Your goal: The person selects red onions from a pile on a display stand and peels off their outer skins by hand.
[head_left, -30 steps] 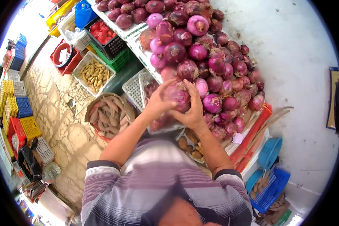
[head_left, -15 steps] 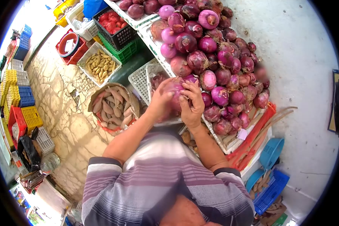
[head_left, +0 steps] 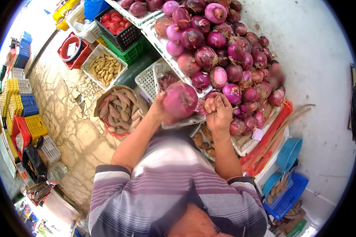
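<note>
A large red onion (head_left: 180, 100) sits in my left hand (head_left: 159, 108), whose fingers wrap its left side. My right hand (head_left: 220, 113) is closed just to the right of it, pinching a strip of onion skin (head_left: 201, 107) that stretches toward the onion. Whether the strip is still attached is blurred. Beneath the hands is a white basket (head_left: 157, 75) with loose purple skins (head_left: 168, 80) inside. Beyond my right hand rises a heap of red onions (head_left: 235, 73), some glossy, others with dry brown skin.
On the left stand a sack of sweet potatoes (head_left: 118, 108), a white crate of small yellowish tubers (head_left: 105, 67) and a black crate (head_left: 124, 39) with red-netted goods. Red netting (head_left: 265, 146) and blue baskets (head_left: 288, 154) lie at right, near a white wall (head_left: 320, 98).
My hands have moved apart. The right hand has drawn away to the right with the strip of skin, while the onion stays in the left, shifted slightly left.
</note>
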Tool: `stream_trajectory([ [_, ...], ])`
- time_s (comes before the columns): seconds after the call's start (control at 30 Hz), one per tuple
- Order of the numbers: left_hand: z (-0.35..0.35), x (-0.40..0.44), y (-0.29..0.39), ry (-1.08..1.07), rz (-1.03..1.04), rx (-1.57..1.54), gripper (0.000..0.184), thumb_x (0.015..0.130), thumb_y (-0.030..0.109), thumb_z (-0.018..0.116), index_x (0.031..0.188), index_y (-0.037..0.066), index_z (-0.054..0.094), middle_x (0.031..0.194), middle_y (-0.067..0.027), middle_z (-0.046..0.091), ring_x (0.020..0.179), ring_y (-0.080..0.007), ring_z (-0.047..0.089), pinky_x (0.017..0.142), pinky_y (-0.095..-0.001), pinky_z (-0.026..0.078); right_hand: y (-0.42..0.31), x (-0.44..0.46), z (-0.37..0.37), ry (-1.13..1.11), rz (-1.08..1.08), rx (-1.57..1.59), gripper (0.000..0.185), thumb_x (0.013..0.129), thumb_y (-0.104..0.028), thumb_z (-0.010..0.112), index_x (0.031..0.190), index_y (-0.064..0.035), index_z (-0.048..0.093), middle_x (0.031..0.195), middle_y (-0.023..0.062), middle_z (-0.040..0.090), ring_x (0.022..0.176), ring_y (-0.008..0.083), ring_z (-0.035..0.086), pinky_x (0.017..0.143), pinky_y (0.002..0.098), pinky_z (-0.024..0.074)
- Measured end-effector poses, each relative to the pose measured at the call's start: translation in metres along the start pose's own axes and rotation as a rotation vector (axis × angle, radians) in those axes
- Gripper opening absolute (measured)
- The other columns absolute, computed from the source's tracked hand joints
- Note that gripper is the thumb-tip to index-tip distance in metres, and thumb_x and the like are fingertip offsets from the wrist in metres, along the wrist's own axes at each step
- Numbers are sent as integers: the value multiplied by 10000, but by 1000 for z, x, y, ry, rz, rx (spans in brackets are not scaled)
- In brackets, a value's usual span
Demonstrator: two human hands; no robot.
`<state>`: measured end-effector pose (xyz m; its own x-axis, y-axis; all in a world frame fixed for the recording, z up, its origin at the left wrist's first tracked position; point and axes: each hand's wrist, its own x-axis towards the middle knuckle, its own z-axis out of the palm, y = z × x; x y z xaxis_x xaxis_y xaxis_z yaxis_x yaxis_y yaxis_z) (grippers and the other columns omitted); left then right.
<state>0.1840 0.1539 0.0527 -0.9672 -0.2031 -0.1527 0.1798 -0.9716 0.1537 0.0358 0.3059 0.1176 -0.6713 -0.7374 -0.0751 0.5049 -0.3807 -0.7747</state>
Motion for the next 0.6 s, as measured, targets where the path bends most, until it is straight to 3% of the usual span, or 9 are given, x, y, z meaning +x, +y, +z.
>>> stream_trajectory([
  [0.03, -2, 0, -1, -4, -4, 16, 999, 655, 555, 850, 1482, 148, 465, 1430, -162, 546, 1312, -367, 533, 1119, -595, 423, -1, -3, -3, 4, -5, -74, 229, 1033, -187, 626, 1118, 21, 672, 694, -20, 462, 668, 112, 451, 678, 286, 482],
  [0.13, -10, -2, -7, -46, -27, -34, 1001, 653, 547, 863, 1484, 158, 464, 1405, -161, 562, 1297, -361, 545, 1108, -611, 426, -3, -10, -9, 28, -4, -130, 248, 1029, -185, 636, 1129, 40, 670, 695, -25, 455, 660, 94, 439, 564, 240, 331],
  [0.23, -26, -3, -10, -61, -93, -39, 990, 663, 559, 860, 1483, 165, 469, 1380, -150, 577, 1276, -363, 558, 1109, -616, 421, 1, -17, -23, 74, 13, -246, 248, 1020, -214, 661, 1104, 18, 685, 718, -23, 514, 621, 66, 417, 582, 242, 372],
  [0.33, -35, -7, -17, -44, -81, -83, 974, 680, 582, 843, 1483, 171, 475, 1402, -140, 564, 1286, -371, 545, 1121, -611, 409, 7, -23, -29, 104, 53, -351, 263, 1029, -219, 647, 1132, 22, 676, 698, -35, 485, 626, 54, 421, 614, 246, 446],
  [0.47, -36, -11, -17, -39, -102, -102, 985, 687, 603, 833, 1494, 170, 469, 1452, -135, 530, 1323, -378, 512, 1138, -607, 390, 8, -24, -39, 173, 44, -434, 276, 1044, -223, 620, 1177, 16, 660, 693, -46, 460, 633, 53, 452, 753, 295, 579],
  [0.57, -49, -19, -13, -21, -83, -146, 1017, 685, 618, 833, 1512, 167, 452, 1479, -140, 511, 1348, -381, 490, 1151, -609, 373, 3, -27, -64, 114, 76, -439, 277, 1053, -210, 602, 1212, 13, 646, 766, -22, 565, 674, 70, 550, 762, 292, 572],
  [0.6, -48, -20, -9, 1, -78, -100, 1030, 681, 623, 835, 1518, 164, 447, 1482, -142, 510, 1352, -383, 487, 1156, -608, 367, -7, -30, -50, 163, 199, -703, 347, 1031, -210, 635, 1293, 15, 605, 989, 46, 677, 885, 129, 667, 831, 297, 564],
])
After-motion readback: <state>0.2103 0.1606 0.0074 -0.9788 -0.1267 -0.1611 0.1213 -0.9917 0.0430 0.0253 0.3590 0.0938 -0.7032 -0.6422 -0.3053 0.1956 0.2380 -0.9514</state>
